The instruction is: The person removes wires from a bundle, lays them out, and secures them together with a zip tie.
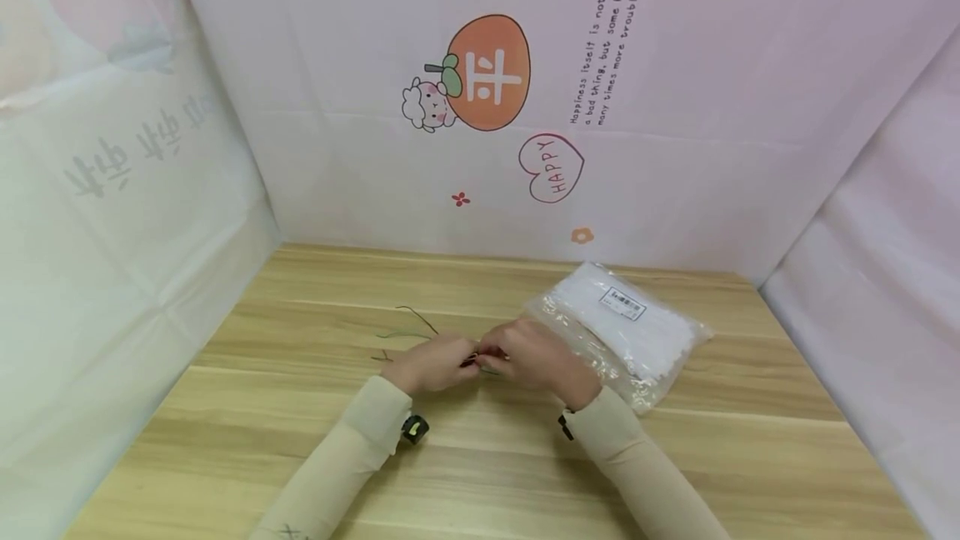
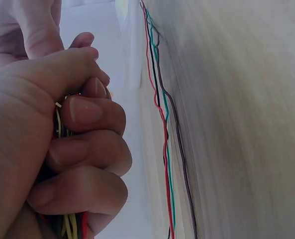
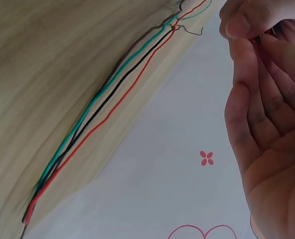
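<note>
My left hand (image 1: 438, 363) curls its fingers round a bundle of thin wires, and yellow, red and dark strands (image 2: 67, 226) show inside the fist in the left wrist view. Close against it, my right hand (image 1: 536, 357) pinches the bundle's end between thumb and fingertips. That pinched spot is mostly hidden; a bit of red shows there in the right wrist view. Beneath the hands, loose red, green, black and brown wires (image 3: 110, 107) lie lengthwise on the table. Their thin ends (image 1: 405, 334) stick out left of my left hand in the head view.
A clear plastic bag (image 1: 630, 323) with white contents and a barcode label lies just right of my right hand, partly behind that wrist. The wood-grain table (image 1: 480, 473) is enclosed by printed white cloth (image 1: 360, 148) at the back and both sides.
</note>
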The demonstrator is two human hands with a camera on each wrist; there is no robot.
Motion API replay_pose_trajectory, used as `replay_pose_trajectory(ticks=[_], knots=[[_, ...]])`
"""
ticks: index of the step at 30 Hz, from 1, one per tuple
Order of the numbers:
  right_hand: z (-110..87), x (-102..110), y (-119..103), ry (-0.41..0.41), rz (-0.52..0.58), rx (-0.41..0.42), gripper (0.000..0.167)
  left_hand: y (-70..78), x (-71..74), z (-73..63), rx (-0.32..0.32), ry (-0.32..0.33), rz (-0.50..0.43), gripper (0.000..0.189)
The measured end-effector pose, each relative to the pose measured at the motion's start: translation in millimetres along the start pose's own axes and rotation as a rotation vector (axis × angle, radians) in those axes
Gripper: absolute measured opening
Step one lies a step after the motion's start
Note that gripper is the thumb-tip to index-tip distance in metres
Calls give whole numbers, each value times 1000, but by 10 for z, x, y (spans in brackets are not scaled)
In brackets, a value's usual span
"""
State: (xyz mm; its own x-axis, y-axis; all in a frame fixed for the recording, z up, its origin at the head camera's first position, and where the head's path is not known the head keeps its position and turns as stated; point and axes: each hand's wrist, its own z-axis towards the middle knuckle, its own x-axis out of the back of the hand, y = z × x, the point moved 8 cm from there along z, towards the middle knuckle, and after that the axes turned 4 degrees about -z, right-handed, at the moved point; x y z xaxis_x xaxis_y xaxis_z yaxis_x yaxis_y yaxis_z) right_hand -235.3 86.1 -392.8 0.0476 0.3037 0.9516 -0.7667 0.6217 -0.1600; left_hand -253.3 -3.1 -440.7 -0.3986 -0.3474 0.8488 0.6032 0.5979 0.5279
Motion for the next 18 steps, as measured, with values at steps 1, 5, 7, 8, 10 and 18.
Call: replay_pose_trajectory(ticks=[1,5,7,8,10,18], knots=[[0,0,2,3,4,-10,9,3,-1,6,5,2,-2,17],[2,-14,16,16,5,-38,16,21,0,23,17,18,-5,23],[2,-21,24,27,10,-44,20,29,4,24,14,29,-3,26],[3,-26,32,28,16,-47,21,33,7,23,12,32,2,27],[-2,-35,62,29,47,-54,20,41,4,15,0,27,14,28],[-83,-7,285,47,162,-78,15,-52,-38,-80,1,-57,36,34]])
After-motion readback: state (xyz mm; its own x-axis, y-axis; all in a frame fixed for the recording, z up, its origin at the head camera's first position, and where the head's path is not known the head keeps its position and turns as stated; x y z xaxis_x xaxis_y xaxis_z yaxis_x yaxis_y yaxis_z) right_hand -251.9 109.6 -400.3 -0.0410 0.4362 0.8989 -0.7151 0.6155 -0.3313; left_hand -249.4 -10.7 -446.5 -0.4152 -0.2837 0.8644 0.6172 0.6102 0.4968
